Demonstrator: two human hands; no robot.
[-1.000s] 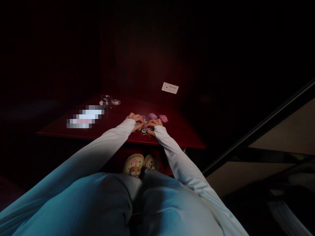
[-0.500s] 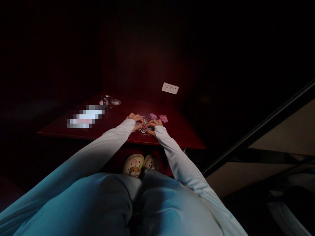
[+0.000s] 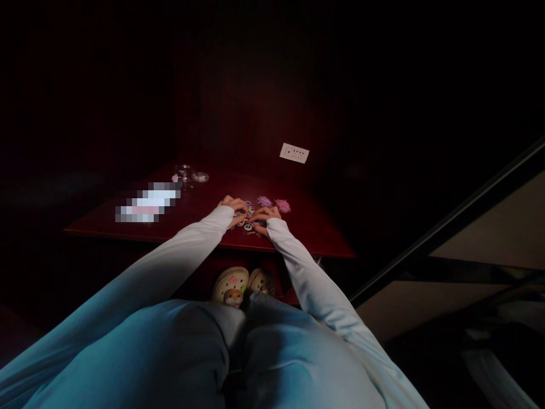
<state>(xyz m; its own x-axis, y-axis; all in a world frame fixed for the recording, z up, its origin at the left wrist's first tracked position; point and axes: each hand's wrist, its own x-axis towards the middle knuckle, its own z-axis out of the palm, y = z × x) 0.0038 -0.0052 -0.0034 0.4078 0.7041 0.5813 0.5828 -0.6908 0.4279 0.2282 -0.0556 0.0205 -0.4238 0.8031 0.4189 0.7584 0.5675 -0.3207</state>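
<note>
My left hand [image 3: 233, 208] and my right hand [image 3: 264, 216] rest close together over a small heap of colourful rings and bands [image 3: 248, 228] near the front edge of a dark red table [image 3: 204, 218]. The fingers of both hands are bent inward and closed among the small pieces; what they pinch is too small to make out. Just beyond my right hand lie a purple bundle of thin bands [image 3: 264, 201] and a pink bundle [image 3: 283, 205].
At the table's back left stands a clear jar [image 3: 184, 175], with a round lid [image 3: 200, 177] beside it. A blurred-out bright flat object [image 3: 151, 203] lies at the left. A white socket plate [image 3: 294, 153] is on the back wall. Below are light clogs [image 3: 230, 284].
Very little differs. The fingers of my right hand have shifted slightly over the heap; my left hand keeps its place.
</note>
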